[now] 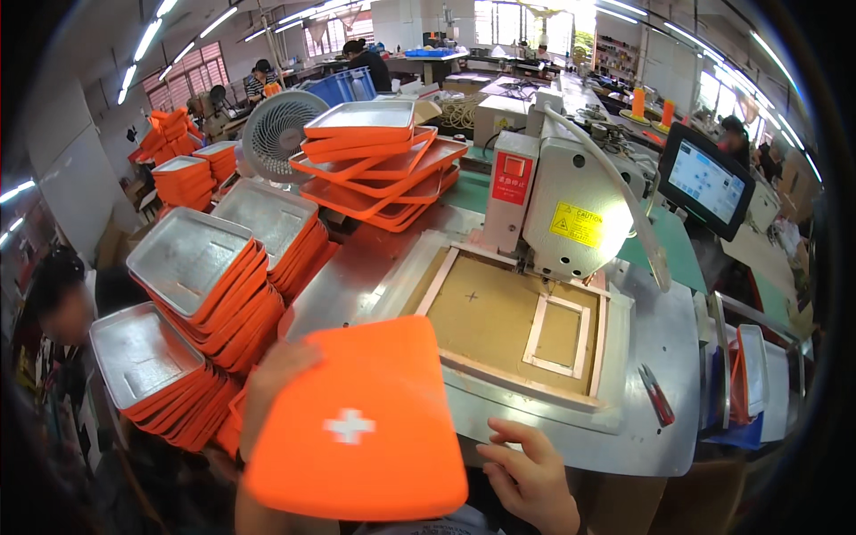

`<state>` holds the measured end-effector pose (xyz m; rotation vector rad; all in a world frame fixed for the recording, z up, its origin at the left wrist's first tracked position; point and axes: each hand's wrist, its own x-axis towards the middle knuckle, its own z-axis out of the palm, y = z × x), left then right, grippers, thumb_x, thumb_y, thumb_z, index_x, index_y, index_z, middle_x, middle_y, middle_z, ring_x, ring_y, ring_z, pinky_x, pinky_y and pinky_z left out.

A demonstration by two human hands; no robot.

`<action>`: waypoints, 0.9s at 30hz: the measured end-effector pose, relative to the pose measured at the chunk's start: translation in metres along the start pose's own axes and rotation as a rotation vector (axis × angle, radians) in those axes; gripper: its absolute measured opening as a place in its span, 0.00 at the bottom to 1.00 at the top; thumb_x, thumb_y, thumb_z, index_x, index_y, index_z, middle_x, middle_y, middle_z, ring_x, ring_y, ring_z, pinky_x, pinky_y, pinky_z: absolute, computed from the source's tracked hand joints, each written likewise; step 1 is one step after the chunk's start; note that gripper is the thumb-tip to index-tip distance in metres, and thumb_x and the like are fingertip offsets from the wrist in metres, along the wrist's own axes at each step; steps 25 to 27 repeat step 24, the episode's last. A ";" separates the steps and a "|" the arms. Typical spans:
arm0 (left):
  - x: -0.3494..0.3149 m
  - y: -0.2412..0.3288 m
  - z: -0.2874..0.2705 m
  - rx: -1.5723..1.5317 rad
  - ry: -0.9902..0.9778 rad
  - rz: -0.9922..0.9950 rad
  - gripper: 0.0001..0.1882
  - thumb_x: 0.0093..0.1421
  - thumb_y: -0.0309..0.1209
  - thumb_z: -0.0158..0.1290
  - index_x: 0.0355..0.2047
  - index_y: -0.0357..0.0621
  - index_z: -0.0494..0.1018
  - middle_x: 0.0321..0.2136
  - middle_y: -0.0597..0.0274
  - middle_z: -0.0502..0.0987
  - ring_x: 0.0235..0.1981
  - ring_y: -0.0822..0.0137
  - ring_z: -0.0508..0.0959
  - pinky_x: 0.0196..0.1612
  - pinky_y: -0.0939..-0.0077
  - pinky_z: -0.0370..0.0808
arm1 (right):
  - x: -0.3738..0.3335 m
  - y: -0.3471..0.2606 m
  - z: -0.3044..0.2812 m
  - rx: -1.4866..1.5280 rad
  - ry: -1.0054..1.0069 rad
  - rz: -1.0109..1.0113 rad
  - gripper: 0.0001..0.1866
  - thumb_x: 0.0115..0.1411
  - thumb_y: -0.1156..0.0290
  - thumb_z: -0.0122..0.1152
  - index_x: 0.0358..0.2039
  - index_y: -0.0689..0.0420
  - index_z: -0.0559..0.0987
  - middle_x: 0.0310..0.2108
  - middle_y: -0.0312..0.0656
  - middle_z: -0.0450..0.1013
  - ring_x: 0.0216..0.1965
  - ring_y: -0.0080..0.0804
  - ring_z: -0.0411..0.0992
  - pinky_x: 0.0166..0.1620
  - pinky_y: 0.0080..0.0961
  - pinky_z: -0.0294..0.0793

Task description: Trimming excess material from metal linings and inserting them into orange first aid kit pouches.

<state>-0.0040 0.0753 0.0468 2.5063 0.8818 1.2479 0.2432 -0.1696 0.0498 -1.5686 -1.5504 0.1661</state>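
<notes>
An orange first-aid case panel (357, 401) with a white cross and rounded corners hangs in front of me, slightly blurred. My left hand (278, 374) grips it at its left edge, and part of that hand is hidden behind it. To the panel's right, my right hand (533, 477) is held in the air with its fingers apart, touching nothing. Beyond both hands lies a tan sewing template (486, 308) with pale strips forming a large frame and a smaller one. It sits under the head of a grey sewing machine (571, 192).
Stacks of orange panels (192, 259) with silvery insides rise on the left, more (379, 169) beside a fan (283, 134). Red-handled thread snips (657, 395) lie on the metal table (669, 437). A control screen (706, 181) stands at right. Other people sit farther back and at left.
</notes>
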 end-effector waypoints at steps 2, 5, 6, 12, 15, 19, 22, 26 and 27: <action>0.000 0.019 0.002 0.133 -0.162 0.207 0.15 0.61 0.32 0.54 0.44 0.34 0.75 0.46 0.49 0.79 0.51 0.47 0.77 0.50 0.66 0.77 | -0.005 0.003 -0.003 -0.026 0.065 -0.030 0.10 0.52 0.79 0.65 0.37 0.61 0.81 0.47 0.49 0.75 0.39 0.41 0.76 0.42 0.33 0.76; -0.003 0.004 0.010 0.139 0.231 0.238 0.15 0.59 0.33 0.55 0.43 0.35 0.76 0.48 0.47 0.78 0.54 0.45 0.76 0.53 0.64 0.76 | -0.008 0.002 -0.011 -0.037 0.117 -0.030 0.07 0.54 0.80 0.63 0.35 0.61 0.80 0.45 0.49 0.76 0.37 0.42 0.76 0.40 0.34 0.76; 0.015 0.016 0.027 0.155 0.616 0.408 0.14 0.60 0.31 0.55 0.43 0.34 0.75 0.47 0.45 0.78 0.52 0.47 0.77 0.54 0.66 0.75 | -0.009 0.002 -0.012 -0.033 0.116 -0.022 0.07 0.54 0.81 0.63 0.35 0.61 0.80 0.45 0.49 0.76 0.37 0.42 0.76 0.40 0.33 0.76; -0.013 -0.008 0.015 -0.341 0.066 -0.261 0.13 0.63 0.31 0.54 0.44 0.35 0.74 0.47 0.45 0.78 0.47 0.52 0.79 0.52 0.67 0.75 | -0.006 0.002 -0.012 -0.036 0.096 -0.038 0.07 0.54 0.80 0.63 0.35 0.61 0.80 0.43 0.49 0.76 0.37 0.43 0.76 0.40 0.33 0.76; -0.016 0.005 0.000 -0.474 0.202 -0.576 0.11 0.65 0.27 0.51 0.47 0.36 0.72 0.44 0.53 0.77 0.43 0.60 0.79 0.47 0.68 0.76 | 0.000 0.001 -0.008 0.007 0.097 -0.040 0.08 0.54 0.81 0.63 0.36 0.61 0.80 0.43 0.49 0.76 0.37 0.43 0.76 0.40 0.33 0.76; -0.003 0.051 0.009 -1.118 0.445 -0.800 0.17 0.66 0.28 0.51 0.54 0.37 0.66 0.43 0.56 0.74 0.39 0.66 0.77 0.38 0.73 0.77 | 0.007 -0.002 -0.004 0.042 0.116 -0.012 0.08 0.55 0.80 0.63 0.37 0.61 0.80 0.43 0.49 0.76 0.39 0.43 0.76 0.41 0.33 0.76; -0.020 0.058 0.018 -1.133 0.296 -0.914 0.24 0.65 0.26 0.52 0.60 0.41 0.60 0.48 0.59 0.72 0.50 0.61 0.74 0.50 0.63 0.76 | 0.015 -0.004 0.003 0.099 0.129 0.028 0.12 0.53 0.81 0.64 0.40 0.59 0.80 0.45 0.49 0.75 0.41 0.42 0.77 0.42 0.32 0.76; -0.029 0.059 0.029 -1.141 0.242 -0.950 0.25 0.65 0.26 0.52 0.61 0.41 0.60 0.49 0.60 0.72 0.53 0.60 0.73 0.54 0.60 0.75 | 0.014 0.010 0.015 0.191 0.093 0.127 0.20 0.49 0.82 0.66 0.45 0.57 0.79 0.50 0.48 0.73 0.42 0.38 0.76 0.44 0.31 0.76; -0.029 0.059 0.029 -1.141 0.242 -0.950 0.25 0.65 0.26 0.52 0.61 0.41 0.60 0.49 0.60 0.72 0.53 0.60 0.73 0.54 0.60 0.75 | 0.014 0.010 0.015 0.191 0.093 0.127 0.20 0.49 0.82 0.66 0.45 0.57 0.79 0.50 0.48 0.73 0.42 0.38 0.76 0.44 0.31 0.76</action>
